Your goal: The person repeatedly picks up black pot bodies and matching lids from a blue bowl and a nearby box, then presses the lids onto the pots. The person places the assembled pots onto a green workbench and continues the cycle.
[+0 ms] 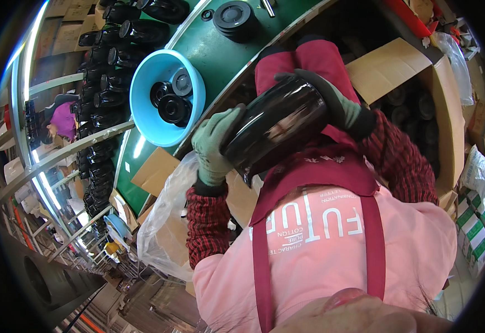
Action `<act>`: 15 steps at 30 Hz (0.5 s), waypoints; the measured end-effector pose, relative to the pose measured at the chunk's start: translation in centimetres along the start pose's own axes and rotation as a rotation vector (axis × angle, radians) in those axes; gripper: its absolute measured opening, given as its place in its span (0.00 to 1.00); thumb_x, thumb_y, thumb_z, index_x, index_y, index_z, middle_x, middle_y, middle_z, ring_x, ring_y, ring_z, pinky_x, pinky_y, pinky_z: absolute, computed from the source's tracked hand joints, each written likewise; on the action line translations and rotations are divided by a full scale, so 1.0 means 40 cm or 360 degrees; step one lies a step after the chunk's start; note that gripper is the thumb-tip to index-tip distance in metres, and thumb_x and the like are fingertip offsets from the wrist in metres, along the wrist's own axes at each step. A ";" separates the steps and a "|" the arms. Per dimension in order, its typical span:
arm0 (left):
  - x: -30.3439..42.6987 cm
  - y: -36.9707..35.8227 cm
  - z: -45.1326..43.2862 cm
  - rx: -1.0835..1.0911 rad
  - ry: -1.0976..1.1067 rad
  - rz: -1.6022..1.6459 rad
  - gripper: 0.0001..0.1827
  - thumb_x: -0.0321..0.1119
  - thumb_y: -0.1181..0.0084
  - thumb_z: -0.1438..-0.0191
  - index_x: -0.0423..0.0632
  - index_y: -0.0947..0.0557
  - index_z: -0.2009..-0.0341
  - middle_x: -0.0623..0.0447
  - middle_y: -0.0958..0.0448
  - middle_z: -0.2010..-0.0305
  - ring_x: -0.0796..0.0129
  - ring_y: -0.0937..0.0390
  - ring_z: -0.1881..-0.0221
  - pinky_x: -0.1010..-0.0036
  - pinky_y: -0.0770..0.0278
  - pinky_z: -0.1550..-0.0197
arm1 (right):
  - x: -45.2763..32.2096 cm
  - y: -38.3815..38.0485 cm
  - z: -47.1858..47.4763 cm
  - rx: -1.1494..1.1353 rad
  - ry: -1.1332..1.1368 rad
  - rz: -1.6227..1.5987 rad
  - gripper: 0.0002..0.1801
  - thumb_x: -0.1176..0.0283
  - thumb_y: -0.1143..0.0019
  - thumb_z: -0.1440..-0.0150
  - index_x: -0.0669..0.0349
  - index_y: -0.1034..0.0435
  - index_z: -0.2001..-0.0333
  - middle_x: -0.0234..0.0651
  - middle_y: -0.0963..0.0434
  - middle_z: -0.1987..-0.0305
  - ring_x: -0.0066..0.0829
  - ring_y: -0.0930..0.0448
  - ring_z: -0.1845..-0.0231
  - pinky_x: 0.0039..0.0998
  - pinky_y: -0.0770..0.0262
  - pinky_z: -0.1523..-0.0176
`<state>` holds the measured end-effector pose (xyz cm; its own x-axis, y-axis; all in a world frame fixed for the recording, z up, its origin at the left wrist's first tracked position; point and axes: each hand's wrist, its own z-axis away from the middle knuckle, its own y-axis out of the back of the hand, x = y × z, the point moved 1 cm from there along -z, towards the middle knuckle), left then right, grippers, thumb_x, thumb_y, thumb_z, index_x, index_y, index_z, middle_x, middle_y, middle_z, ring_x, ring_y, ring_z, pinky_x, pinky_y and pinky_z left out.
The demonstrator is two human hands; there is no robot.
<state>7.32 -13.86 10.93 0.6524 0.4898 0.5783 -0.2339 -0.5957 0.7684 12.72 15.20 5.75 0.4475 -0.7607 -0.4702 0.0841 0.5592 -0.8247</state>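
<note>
Between my two gloved hands is a glossy black cylindrical vessel, tilted above my lap. My left hand, in a green glove with dark fingers, grips its lower-left end. At the opposite, upper-right end, my right hand wraps over the edge in a similar glove. The vessel's ends are partly covered by the gloves. Left of it, on the green worktable, a light blue plastic basin holds several round black lids. A stack of round black discs sits farther along the tabletop.
Beside my right arm stands an open cardboard box with dark round items inside. A clear plastic bag hangs near my left elbow. Black vessels line up beyond the table, and a person in purple is behind them.
</note>
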 end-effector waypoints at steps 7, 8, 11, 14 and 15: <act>0.010 -0.054 0.002 -0.0150 0.0302 0.0925 0.32 0.40 0.27 0.50 0.45 0.20 0.41 0.47 0.17 0.50 0.55 0.17 0.53 0.67 0.21 0.48 | 0.040 0.040 0.042 -0.0156 0.1172 0.1379 0.35 0.54 0.56 0.29 0.63 0.47 0.25 0.37 0.35 0.28 0.30 0.31 0.30 0.29 0.37 0.30; 0.017 -0.050 -0.005 -0.0139 0.0334 0.0734 0.31 0.39 0.28 0.50 0.45 0.20 0.41 0.47 0.17 0.51 0.55 0.17 0.53 0.67 0.21 0.48 | 0.060 0.054 0.034 -0.0039 0.1083 0.1119 0.33 0.56 0.56 0.28 0.63 0.45 0.26 0.37 0.33 0.29 0.29 0.30 0.31 0.29 0.37 0.29; 0.033 -0.004 -0.035 -0.0022 0.0159 0.0153 0.27 0.35 0.30 0.50 0.45 0.18 0.44 0.45 0.17 0.55 0.52 0.16 0.57 0.67 0.21 0.52 | 0.086 0.096 -0.009 -0.0087 0.0641 0.0738 0.28 0.58 0.61 0.25 0.62 0.41 0.28 0.36 0.27 0.33 0.28 0.25 0.35 0.30 0.35 0.28; 0.025 0.032 -0.048 -0.0286 -0.0173 -0.0072 0.29 0.32 0.30 0.55 0.43 0.17 0.45 0.43 0.17 0.55 0.52 0.16 0.57 0.67 0.21 0.52 | 0.053 0.117 -0.032 -0.0198 0.0078 0.0461 0.32 0.56 0.63 0.25 0.66 0.46 0.26 0.40 0.33 0.26 0.32 0.31 0.28 0.33 0.40 0.25; 0.010 0.030 -0.046 -0.0283 0.0083 0.0064 0.29 0.33 0.29 0.55 0.43 0.17 0.45 0.43 0.17 0.55 0.51 0.16 0.57 0.66 0.21 0.52 | 0.034 0.118 -0.036 0.0045 -0.0348 0.0138 0.33 0.55 0.63 0.25 0.66 0.49 0.25 0.41 0.36 0.25 0.34 0.34 0.26 0.35 0.42 0.23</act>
<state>5.98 -13.22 12.58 0.6026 0.5032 0.6194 -0.3858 -0.4958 0.7781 12.46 16.34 0.76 0.6363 -0.6216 -0.4569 0.0605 0.6306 -0.7738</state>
